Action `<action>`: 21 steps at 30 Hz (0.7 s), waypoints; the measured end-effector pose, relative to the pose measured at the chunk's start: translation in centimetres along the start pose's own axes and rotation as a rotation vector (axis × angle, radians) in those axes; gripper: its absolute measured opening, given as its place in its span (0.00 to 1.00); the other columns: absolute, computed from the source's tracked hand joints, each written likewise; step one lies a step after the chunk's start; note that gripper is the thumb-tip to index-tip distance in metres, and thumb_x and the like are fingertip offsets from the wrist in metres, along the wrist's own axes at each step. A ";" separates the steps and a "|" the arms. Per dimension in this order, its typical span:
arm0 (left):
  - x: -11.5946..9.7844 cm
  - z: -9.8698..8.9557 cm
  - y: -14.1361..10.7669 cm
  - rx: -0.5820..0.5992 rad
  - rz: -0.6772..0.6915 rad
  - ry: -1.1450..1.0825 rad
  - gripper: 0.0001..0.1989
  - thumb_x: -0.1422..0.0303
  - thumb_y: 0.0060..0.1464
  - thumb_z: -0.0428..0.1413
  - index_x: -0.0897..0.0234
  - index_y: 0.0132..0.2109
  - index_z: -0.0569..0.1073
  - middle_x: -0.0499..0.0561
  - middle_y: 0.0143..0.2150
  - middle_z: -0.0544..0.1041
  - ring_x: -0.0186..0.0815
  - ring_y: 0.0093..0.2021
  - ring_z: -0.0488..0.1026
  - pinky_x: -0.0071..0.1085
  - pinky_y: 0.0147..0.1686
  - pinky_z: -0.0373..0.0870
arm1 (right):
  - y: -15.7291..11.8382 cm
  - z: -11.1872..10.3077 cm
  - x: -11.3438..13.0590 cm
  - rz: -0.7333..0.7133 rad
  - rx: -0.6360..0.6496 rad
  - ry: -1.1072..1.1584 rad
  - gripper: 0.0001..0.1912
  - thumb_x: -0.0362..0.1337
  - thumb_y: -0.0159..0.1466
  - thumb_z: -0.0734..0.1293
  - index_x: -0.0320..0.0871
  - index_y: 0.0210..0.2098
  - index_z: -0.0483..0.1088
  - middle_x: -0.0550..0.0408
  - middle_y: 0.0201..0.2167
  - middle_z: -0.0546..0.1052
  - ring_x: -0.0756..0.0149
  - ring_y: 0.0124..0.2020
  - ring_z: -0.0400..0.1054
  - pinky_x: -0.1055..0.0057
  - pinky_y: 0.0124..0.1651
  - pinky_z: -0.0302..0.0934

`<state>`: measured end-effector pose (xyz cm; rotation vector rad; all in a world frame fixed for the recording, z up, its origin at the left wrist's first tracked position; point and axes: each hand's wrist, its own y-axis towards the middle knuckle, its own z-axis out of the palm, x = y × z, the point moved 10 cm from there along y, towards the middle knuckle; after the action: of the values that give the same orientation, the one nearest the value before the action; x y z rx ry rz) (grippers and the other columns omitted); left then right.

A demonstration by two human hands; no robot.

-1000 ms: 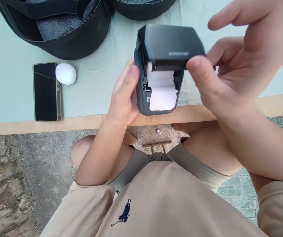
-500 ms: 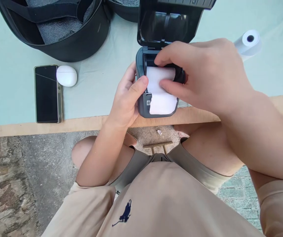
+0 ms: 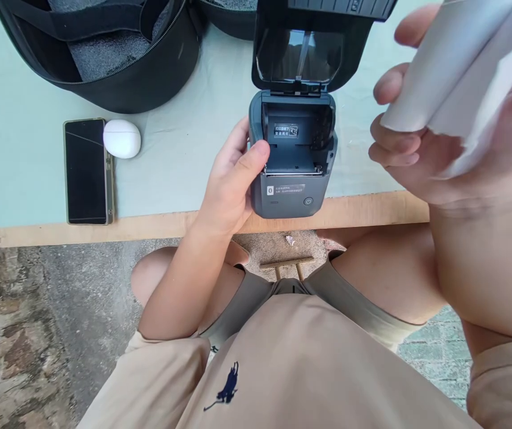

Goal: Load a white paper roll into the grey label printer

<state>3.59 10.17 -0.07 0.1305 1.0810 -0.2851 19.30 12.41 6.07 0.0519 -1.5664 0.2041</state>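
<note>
Head view: the left hand (image 3: 231,185) holds the dark printer (image 3: 282,204) by its left side at the desk's (image 3: 170,173) near edge, thumb pressed on the rim, other fingers partly hidden, probably to steady it. The lid (image 3: 300,56) stands open on the far side, leaving the bay exposed. On the right, the right hand's (image 3: 492,167) fingers curl around a white paper roll (image 3: 443,71), apart from the printer, perhaps to keep the loose end from unwinding.

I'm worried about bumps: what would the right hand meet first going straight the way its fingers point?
Likely the printer or its open lid, though depth is unclear and the right hand might pass above.
</note>
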 end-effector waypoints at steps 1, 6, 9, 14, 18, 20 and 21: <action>0.0 0.0 0.0 -0.001 -0.001 -0.001 0.17 0.58 0.55 0.57 0.59 0.49 0.70 0.49 0.47 0.77 0.45 0.59 0.70 0.39 0.57 0.71 | 0.1 -0.7 -0.7 0.012 -0.044 0.042 0.14 0.49 0.52 0.70 0.49 0.33 0.70 0.59 0.29 0.70 0.75 0.26 0.66 0.75 0.16 0.48; 0.1 -0.2 0.0 -0.009 -0.034 0.046 0.17 0.57 0.55 0.56 0.57 0.49 0.70 0.50 0.48 0.77 0.44 0.56 0.73 0.39 0.53 0.74 | -0.8 -1.8 -1.3 -0.189 -0.099 -0.029 0.17 0.47 0.54 0.73 0.46 0.34 0.65 0.61 0.25 0.67 0.74 0.21 0.65 0.73 0.16 0.56; 0.0 0.0 0.0 0.012 -0.028 0.068 0.16 0.56 0.56 0.55 0.56 0.49 0.70 0.50 0.48 0.77 0.42 0.57 0.72 0.38 0.55 0.73 | -1.8 -0.8 -0.9 -0.324 -0.028 -0.407 0.13 0.44 0.59 0.69 0.46 0.38 0.65 0.56 0.33 0.71 0.68 0.33 0.71 0.66 0.34 0.68; -0.1 0.0 -0.1 0.014 -0.023 0.054 0.15 0.57 0.57 0.55 0.57 0.49 0.71 0.50 0.48 0.77 0.42 0.59 0.71 0.35 0.55 0.73 | -2.3 -1.0 -1.8 -0.347 -0.025 -0.756 0.25 0.44 0.57 0.71 0.50 0.52 0.62 0.51 0.46 0.74 0.62 0.48 0.70 0.62 0.48 0.67; -0.1 0.0 0.0 0.004 -0.014 0.040 0.15 0.58 0.56 0.55 0.57 0.48 0.71 0.49 0.46 0.77 0.43 0.60 0.70 0.37 0.57 0.72 | -2.1 -1.7 -3.1 -0.231 -0.067 -0.890 0.28 0.43 0.55 0.73 0.51 0.52 0.61 0.52 0.45 0.77 0.60 0.43 0.73 0.57 0.46 0.67; -0.1 0.0 0.0 -0.004 -0.005 0.034 0.15 0.58 0.56 0.56 0.57 0.48 0.71 0.49 0.45 0.77 0.44 0.60 0.70 0.38 0.57 0.71 | -2.3 -1.7 -2.8 -0.257 -0.055 -0.875 0.31 0.41 0.52 0.74 0.52 0.53 0.60 0.52 0.48 0.76 0.60 0.43 0.72 0.58 0.46 0.67; -0.1 0.0 0.0 -0.005 -0.003 0.030 0.15 0.58 0.56 0.56 0.57 0.48 0.72 0.49 0.45 0.77 0.44 0.59 0.70 0.38 0.57 0.71 | -2.6 -1.9 -2.2 -0.302 -0.054 -0.812 0.34 0.40 0.51 0.75 0.54 0.53 0.60 0.52 0.51 0.74 0.60 0.46 0.72 0.58 0.49 0.66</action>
<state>3.50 10.23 0.03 0.1288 1.1119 -0.2836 21.56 9.98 4.10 0.3634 -2.3409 -0.1209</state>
